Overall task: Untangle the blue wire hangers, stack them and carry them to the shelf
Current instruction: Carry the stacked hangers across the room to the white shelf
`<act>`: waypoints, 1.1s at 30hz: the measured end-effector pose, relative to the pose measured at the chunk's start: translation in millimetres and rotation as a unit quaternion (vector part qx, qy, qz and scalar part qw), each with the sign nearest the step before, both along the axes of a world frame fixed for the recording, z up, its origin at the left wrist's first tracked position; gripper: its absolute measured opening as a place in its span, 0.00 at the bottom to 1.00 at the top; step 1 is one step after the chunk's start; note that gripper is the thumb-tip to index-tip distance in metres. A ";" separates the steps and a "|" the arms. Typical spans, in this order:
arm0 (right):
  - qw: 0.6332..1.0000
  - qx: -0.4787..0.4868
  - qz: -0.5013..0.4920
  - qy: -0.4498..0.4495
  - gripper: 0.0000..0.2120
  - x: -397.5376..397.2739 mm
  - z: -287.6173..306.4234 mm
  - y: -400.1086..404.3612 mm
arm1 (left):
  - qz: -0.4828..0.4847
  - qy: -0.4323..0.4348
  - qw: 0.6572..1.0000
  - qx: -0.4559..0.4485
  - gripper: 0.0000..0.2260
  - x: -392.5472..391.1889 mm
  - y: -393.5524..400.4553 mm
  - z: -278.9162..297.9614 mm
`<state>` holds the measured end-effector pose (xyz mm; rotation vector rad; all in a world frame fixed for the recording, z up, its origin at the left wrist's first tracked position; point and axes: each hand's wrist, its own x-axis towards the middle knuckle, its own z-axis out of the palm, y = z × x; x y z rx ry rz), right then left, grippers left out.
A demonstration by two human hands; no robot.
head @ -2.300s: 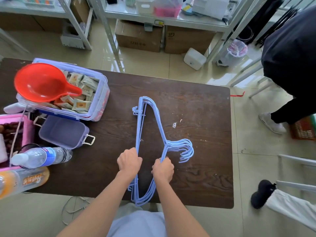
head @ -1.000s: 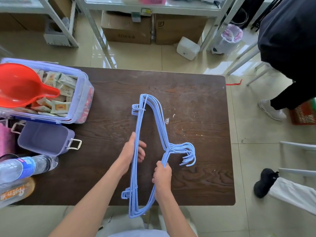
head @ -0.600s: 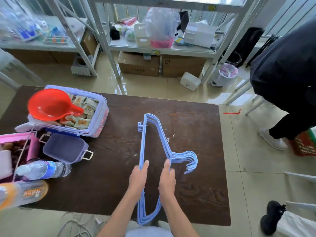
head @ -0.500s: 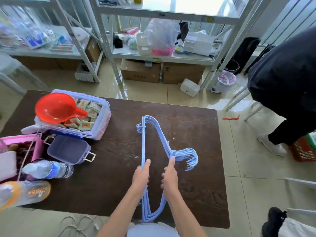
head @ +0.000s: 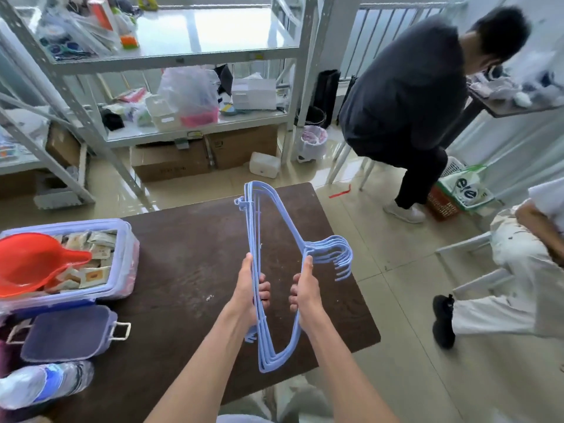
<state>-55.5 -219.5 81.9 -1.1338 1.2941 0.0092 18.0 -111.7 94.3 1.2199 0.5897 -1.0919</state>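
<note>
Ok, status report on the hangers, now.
Both hands shut on the hanger stack: left hand on the straight side, right hand below the hooks. Stack raised above the table. Shelf ahead, path open.

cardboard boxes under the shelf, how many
3 in view: two cardboard boxes side by side under the middle shelf, one under the left rack. Others may be hidden.

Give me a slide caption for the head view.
Both hands, left hand and right hand, grip the stacked blue wire hangers above the table.
</note>
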 end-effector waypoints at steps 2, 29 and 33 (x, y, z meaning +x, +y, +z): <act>0.999 -0.001 -0.045 -0.003 0.34 -18.6 1.8 -8.0 | -0.035 0.013 0.999 -0.024 0.28 -9.1 -9.9 1.3; 0.952 0.026 -0.304 -0.018 0.30 -243.3 -17.5 -143.9 | -0.339 -0.170 0.918 0.115 0.32 -204.3 -222.4 -13.9; 0.950 0.027 -0.311 -0.024 0.29 -262.6 -15.6 -170.6 | -0.344 -0.159 0.919 0.108 0.30 -224.0 -247.8 -16.9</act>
